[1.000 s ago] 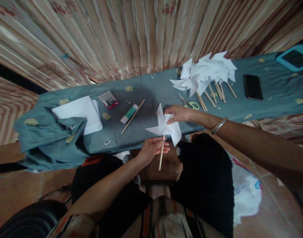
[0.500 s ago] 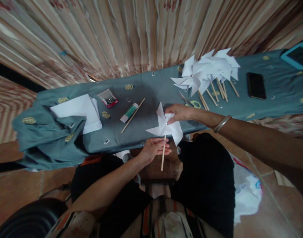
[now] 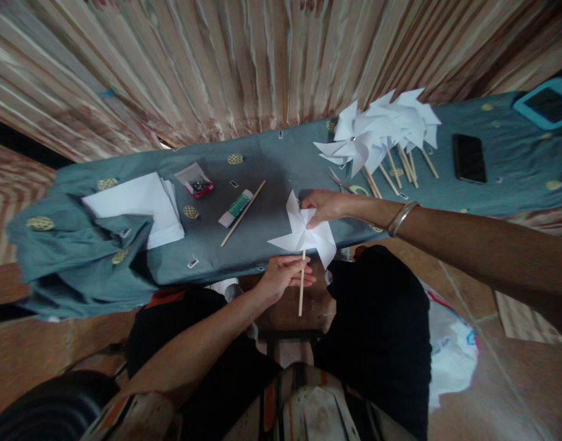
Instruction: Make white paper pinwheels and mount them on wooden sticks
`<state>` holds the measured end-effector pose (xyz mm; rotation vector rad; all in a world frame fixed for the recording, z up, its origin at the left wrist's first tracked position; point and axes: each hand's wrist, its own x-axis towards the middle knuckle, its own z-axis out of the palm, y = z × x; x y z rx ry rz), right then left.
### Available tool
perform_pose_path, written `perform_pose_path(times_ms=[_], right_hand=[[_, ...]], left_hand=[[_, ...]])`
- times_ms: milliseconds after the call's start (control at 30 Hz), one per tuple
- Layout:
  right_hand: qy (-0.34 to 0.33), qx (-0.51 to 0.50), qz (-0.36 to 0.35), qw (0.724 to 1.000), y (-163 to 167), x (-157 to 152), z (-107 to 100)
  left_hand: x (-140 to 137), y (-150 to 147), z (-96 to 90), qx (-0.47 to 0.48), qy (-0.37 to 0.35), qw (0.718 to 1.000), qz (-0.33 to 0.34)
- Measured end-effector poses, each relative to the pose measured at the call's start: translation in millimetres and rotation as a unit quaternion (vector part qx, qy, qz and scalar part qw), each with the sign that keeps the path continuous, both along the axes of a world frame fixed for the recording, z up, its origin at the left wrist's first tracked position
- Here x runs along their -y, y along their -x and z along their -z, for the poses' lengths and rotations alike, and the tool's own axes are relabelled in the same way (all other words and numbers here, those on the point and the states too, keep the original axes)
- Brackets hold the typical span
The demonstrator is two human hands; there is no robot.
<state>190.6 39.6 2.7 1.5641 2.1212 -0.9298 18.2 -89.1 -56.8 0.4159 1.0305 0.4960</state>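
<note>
A white paper pinwheel [image 3: 323,241] on a thin wooden stick [image 3: 301,294] is held over the front edge of the cloth-covered table [image 3: 244,260]. My left hand [image 3: 281,278] pinches the stick just below the paper blades. At the upper right of the pinwheel, the fingers of my right hand [image 3: 324,207] are closed on the paper near its centre. The stick points down toward my lap. Behind my right hand lie scissors [image 3: 356,188] with pale green handles, partly hidden by the pinwheel sticks and the hand.
Finished-looking pinwheels [image 3: 386,125] lie heaped at the back right, beside a black phone [image 3: 469,159] and a blue-framed device [image 3: 545,104]. Left of centre are a glue stick [image 3: 235,209], a loose wooden stick [image 3: 244,213], a small red box [image 3: 195,182] of pins and white paper sheets [image 3: 129,202].
The view has shifted slightly, so the table things sit a little further left. Both hands keep their hold on the pinwheel, with the right fingers moved only slightly at its centre.
</note>
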Motion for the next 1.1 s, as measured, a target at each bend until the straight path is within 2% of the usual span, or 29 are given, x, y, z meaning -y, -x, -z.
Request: perform_pose_path(times_ms=[367,600,800,1100], right_hand=[[0.03,0.023,0.023,0.999,8.8,-0.8,-6.7],[-0.001,0.035,0.014,0.999,8.9,0.8,-4.2],[0.003,0.043,0.029,0.999,11.6,3.1,-6.1],[-0.021,0.015,-0.008,1.0,5.1,4.0,-4.8]], left_hand=[[-1.7,2.7,6.7,0.029,-0.004,0.999,0.013],[-1.6,1.7,11.1,0.029,0.007,0.999,0.019],[-3.2,-0.8,6.0,0.026,0.02,0.999,0.01],[-0.1,0.9,1.4,0.011,0.022,1.0,-0.013]])
